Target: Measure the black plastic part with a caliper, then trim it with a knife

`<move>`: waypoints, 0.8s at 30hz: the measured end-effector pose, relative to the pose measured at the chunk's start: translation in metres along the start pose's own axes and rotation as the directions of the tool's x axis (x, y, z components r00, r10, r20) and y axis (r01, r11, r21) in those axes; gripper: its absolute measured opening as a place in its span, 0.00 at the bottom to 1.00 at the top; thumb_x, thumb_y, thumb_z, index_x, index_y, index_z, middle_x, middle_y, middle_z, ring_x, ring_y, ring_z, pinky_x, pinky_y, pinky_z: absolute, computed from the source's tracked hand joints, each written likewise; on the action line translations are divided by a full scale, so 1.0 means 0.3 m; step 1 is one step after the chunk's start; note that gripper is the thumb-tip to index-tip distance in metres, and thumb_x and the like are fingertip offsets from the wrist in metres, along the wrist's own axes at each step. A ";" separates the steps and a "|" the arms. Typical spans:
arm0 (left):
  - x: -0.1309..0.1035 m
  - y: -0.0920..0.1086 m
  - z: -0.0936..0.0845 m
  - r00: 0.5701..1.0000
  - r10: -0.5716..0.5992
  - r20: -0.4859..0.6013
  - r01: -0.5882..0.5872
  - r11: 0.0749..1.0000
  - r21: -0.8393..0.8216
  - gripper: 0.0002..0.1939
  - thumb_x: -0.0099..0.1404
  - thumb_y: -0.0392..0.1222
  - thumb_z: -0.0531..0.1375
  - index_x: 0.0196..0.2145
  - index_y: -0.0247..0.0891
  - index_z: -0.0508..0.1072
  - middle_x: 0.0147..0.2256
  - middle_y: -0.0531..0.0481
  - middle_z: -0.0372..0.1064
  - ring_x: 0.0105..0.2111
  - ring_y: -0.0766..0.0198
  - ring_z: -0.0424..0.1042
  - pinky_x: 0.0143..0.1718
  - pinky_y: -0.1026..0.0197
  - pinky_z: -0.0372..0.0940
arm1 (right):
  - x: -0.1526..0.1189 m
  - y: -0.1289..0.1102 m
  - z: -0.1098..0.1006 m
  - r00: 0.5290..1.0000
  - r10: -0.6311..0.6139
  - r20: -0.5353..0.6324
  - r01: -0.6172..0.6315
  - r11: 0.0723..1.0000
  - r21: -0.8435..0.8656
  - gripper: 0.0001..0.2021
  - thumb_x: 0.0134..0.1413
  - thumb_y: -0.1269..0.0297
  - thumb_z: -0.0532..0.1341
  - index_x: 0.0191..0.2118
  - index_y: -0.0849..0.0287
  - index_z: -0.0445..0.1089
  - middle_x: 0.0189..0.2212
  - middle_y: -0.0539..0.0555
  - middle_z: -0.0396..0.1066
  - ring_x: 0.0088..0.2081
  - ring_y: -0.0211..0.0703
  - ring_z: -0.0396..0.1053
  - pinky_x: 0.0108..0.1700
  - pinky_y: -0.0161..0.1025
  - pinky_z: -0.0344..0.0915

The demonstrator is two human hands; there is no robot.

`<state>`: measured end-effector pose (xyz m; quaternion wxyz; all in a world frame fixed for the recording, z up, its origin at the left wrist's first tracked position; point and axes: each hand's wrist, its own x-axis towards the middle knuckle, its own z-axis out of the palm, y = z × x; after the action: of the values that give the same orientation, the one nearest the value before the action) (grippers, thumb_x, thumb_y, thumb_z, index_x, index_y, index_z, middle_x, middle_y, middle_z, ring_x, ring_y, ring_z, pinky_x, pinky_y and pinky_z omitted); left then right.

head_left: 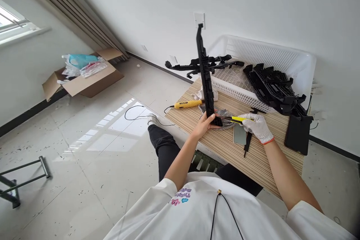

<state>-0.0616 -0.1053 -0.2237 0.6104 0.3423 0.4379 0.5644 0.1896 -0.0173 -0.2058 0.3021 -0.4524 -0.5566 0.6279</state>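
Observation:
My bare left hand (203, 125) is closed round the lower end of a long black plastic part (206, 78), which stands nearly upright above the table's left side. In a white glove with an orange cuff, my right hand (258, 126) grips a yellow-handled tool (238, 119). The tool's dark, thin front end points left and reaches the part's bottom end beside my left fingers. Whether its tip touches the part is too small to tell. Beneath lies a grey cloth (225, 123) on the striped table (222, 142).
Black parts fill a white basket (236, 90) at the back. A yellow corded tool (188, 104) lies at the table's left. Near my right hand are a grey-green phone-like slab (239, 135) and a thin black piece (248, 144). A black box (298, 135) sits at the right.

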 end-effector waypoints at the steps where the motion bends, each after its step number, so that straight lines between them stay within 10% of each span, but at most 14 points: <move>1: 0.000 0.000 -0.003 1.000 0.010 0.020 -0.011 0.999 0.031 0.32 0.61 0.56 0.70 0.58 0.42 0.67 0.53 0.42 0.72 0.58 0.43 0.72 0.48 0.46 0.78 | -0.004 0.002 0.000 1.000 -0.017 0.013 0.018 1.000 -0.023 0.19 0.40 0.55 0.72 0.39 0.61 0.83 0.23 0.53 0.76 0.18 0.34 0.62 0.20 0.33 0.58; 13: 0.003 0.019 0.009 1.000 -0.008 0.026 0.007 1.000 0.030 0.36 0.62 0.42 0.64 0.64 0.51 0.54 0.48 0.49 0.68 0.53 0.50 0.74 0.45 0.48 0.78 | -0.052 0.018 -0.055 0.962 -0.214 -0.172 0.184 0.968 -0.171 0.15 0.46 0.53 0.69 0.35 0.58 0.83 0.32 0.57 0.81 0.22 0.39 0.67 0.22 0.38 0.65; 24: 0.018 -0.004 -0.024 0.999 -0.004 0.039 0.002 0.999 0.051 0.43 0.61 0.45 0.66 0.69 0.55 0.52 0.45 0.51 0.69 0.51 0.52 0.76 0.47 0.48 0.77 | -0.041 0.006 -0.036 0.947 -0.103 -0.304 0.037 0.976 -0.215 0.19 0.50 0.45 0.67 0.30 0.58 0.82 0.19 0.52 0.73 0.23 0.43 0.71 0.20 0.35 0.63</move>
<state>-0.0679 -0.1008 -0.2283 0.6108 0.3680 0.4408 0.5452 0.2047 -0.0240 -0.2045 0.3604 -0.5551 -0.5794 0.4756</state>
